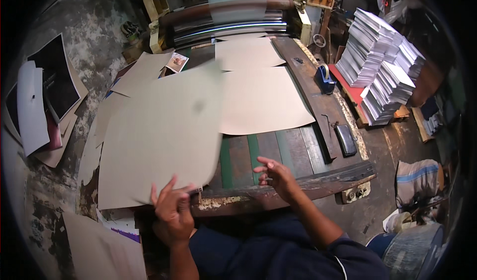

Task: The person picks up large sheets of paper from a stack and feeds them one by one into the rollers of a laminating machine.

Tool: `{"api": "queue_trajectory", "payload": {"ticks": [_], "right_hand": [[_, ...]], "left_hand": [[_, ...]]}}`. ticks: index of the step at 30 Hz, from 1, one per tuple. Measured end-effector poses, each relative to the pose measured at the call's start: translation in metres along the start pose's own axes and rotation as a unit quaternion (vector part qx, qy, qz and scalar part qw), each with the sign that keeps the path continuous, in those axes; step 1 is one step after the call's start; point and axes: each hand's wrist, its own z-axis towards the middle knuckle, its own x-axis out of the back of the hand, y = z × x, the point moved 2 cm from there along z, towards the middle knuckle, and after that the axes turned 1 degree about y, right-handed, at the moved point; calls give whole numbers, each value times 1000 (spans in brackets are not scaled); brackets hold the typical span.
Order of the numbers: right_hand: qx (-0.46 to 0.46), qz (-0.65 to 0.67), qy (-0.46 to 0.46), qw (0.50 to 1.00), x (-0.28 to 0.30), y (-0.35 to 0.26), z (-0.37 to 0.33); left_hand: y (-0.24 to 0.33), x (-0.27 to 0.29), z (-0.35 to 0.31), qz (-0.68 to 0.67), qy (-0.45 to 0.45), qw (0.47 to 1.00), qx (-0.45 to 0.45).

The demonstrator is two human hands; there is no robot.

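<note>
A large beige board sheet (159,126) lies over the left of the machine's feed table, its right edge blurred. My left hand (174,210) is at the sheet's near edge, fingers apart and overlapping it; whether they touch it I cannot tell. My right hand (276,178) is open, held over the near part of the table to the right of that sheet, with nothing in it. Beyond it, a second beige sheet (266,101) rests on the green belts (226,155). Another sheet (248,53) lies farther up, close to the rollers (228,29).
A blue tape dispenser (325,79) and a dark case (346,140) sit along the table's right side. Tall paper stacks (370,48) stand on a pallet to the right. Loose sheets (30,106) lean at the far left. A blue drum (410,252) stands at the lower right.
</note>
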Motion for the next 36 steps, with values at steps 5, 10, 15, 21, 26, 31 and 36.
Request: {"api": "queue_trajectory", "payload": {"ticks": [5, 10, 15, 21, 26, 31, 36], "right_hand": [[31, 71, -100, 992, 2, -24, -1], [-51, 16, 67, 996, 31, 20, -9], [-130, 19, 85, 988, 56, 75, -51], [-145, 9, 103, 984, 52, 97, -82], [-153, 63, 124, 978, 55, 90, -58], [-158, 92, 134, 974, 53, 66, -19], [-123, 121, 145, 974, 56, 60, 16]], "left_hand": [[23, -14, -6, -54, -207, 964, -156], [-7, 1, 14, 76, -167, 966, -182], [-49, 9, 27, -27, -205, 977, -58], [-70, 5, 25, -154, -226, 957, 97], [-71, 3, 27, -215, -227, 942, 121], [-57, 3, 29, -233, -198, 938, 162], [-47, -7, 19, -183, -115, 959, 184]]}}
